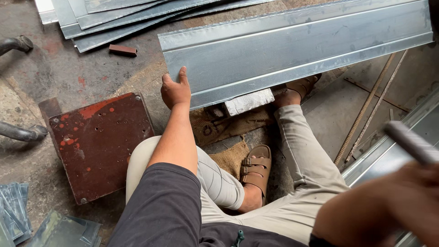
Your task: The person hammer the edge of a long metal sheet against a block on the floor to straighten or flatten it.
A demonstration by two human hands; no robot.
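The left hand (175, 90) gripped the near corner of a long folded metal sheet (292, 50), thumb on top and the other fingers curled under its edge, pinching it steady. The right hand (388, 206), blurred and close to the camera at the lower right, was closed round a grey rod-like handle (409, 142); what sort of tool it was could not be told, as its head lay out of view. The sheet lay slantwise across the floor (55, 68), its lower lip resting on a pale block (249, 101), with one sandalled foot (299, 87) set against it just beyond the block and the other foot (256, 167) tucked in beside a piece of sacking (231, 158). The sheet already bore long creases along both edges, so its folding looked done; judging by the raised tool, some striking or dressing on the block seemed yet to come, and no mark of it showed on the sheet. Left of the arm stood a rusty red plate (98, 142). More flat sheets (119, 16) were stacked at the top left, thin rods (366, 110) lay at the right, and a metal channel (388, 151) ran under the right hand
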